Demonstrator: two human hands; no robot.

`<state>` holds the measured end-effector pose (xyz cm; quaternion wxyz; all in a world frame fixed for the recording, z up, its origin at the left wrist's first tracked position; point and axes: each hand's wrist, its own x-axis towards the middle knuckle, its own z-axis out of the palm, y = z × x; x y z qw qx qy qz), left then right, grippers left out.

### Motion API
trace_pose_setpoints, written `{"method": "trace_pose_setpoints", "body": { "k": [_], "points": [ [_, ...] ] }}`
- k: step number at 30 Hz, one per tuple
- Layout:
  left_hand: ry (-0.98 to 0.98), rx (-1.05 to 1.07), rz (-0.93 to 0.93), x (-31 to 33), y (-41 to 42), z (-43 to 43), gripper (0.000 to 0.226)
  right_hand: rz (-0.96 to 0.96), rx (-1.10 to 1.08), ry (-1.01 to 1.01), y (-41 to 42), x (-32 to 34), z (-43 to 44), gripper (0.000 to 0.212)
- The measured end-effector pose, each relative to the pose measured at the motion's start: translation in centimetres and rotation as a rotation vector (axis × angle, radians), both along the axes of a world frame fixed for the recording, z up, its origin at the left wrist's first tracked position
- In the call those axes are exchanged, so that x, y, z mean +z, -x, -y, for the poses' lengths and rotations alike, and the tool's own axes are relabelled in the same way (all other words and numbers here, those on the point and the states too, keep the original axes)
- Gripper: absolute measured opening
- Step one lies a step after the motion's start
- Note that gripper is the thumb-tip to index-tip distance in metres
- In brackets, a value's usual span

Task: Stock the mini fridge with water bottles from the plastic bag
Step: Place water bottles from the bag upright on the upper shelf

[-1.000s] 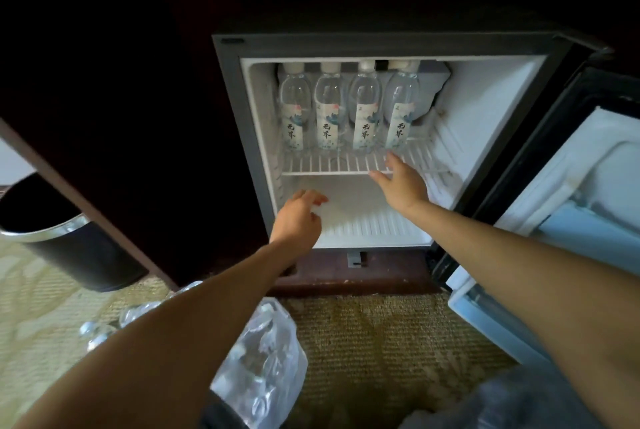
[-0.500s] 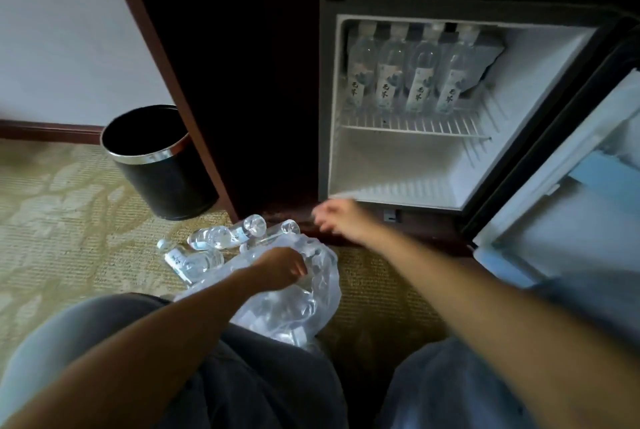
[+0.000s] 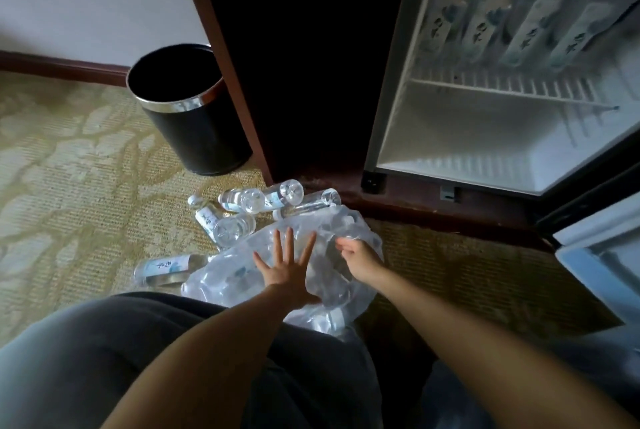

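Clear film forms the plastic bag (image 3: pixel 221 278), which is shown lying on the patterned carpet (image 3: pixel 69 169) just below the centre of the view, against the trousered legs (image 3: pixel 166 359) of the person. Bottles are made out through the film, though their number cannot be told. The left hand (image 3: pixel 285 269) is held over the top of the bag, its fingers (image 3: pixel 277 241) straight and spread wide, so that nothing is grasped. The right hand (image 3: pixel 358 257) is placed at 3 o'clock of the left, and its fingers are curled round a fold of film at the bag's upper edge.

Several loose water bottles (image 3: pixel 228 229) are seen on their sides on the carpet: one at 9 o'clock of the bag, the others clustered from 11 to 12 o'clock of it, with the nearest touching the film. The mini fridge (image 3: pixel 485 138) is set into a dark wooden cabinet (image 3: pixel 294 48) at 2 o'clock of the bag, well apart from it, and its door (image 3: pixel 602 255) is swung open towards 3 o'clock. On the wire shelf (image 3: pixel 502 89) four labelled stocked bottles (image 3: pixel 481 27) are stood side by side in a row, rendered blurred. A black waste bin (image 3: pixel 187 110) with a metal rim is stood on the carpet at 10 o'clock of the bag, just beside the cabinet's left edge.
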<state>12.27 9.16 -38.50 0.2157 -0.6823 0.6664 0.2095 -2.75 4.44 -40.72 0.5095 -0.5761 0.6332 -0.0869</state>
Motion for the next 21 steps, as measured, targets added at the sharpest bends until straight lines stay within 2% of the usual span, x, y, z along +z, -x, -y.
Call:
{"method": "trace_pose_setpoints", "body": {
  "k": [4,9,11,12,14,15,18,21],
  "points": [
    [-0.047,0.032,0.044,-0.9,0.0,1.2,0.131,0.017,0.011,-0.039,-1.7,-2.1,0.5,0.036],
    [-0.128,0.028,0.130,-1.1,0.4,3.0,0.132,-0.126,-0.025,-0.129,-3.9,-5.1,1.5,0.016],
    [-0.148,0.024,0.137,-1.3,0.4,3.4,0.132,-0.180,-0.066,-0.148,-4.3,-5.7,1.8,0.016],
    [-0.147,0.026,0.140,-1.4,0.3,3.5,0.131,-0.203,-0.070,-0.140,-4.5,-6.4,2.2,0.020],
    [-0.142,0.021,0.152,-1.7,0.3,3.6,0.130,-0.230,-0.100,-0.094,-4.7,-7.1,2.8,0.048],
    [-0.140,0.017,0.155,-1.8,0.3,3.7,0.130,-0.237,-0.109,-0.114,-4.8,-7.0,3.0,0.055],
    [-0.139,0.017,0.142,-1.8,0.2,4.4,0.131,-0.300,0.027,-0.220,-4.4,-5.2,3.9,0.049],
    [-0.146,0.024,0.123,-1.9,0.2,5.1,0.132,-0.396,0.086,-0.070,-3.3,-5.1,4.8,0.060]
  ]
}}
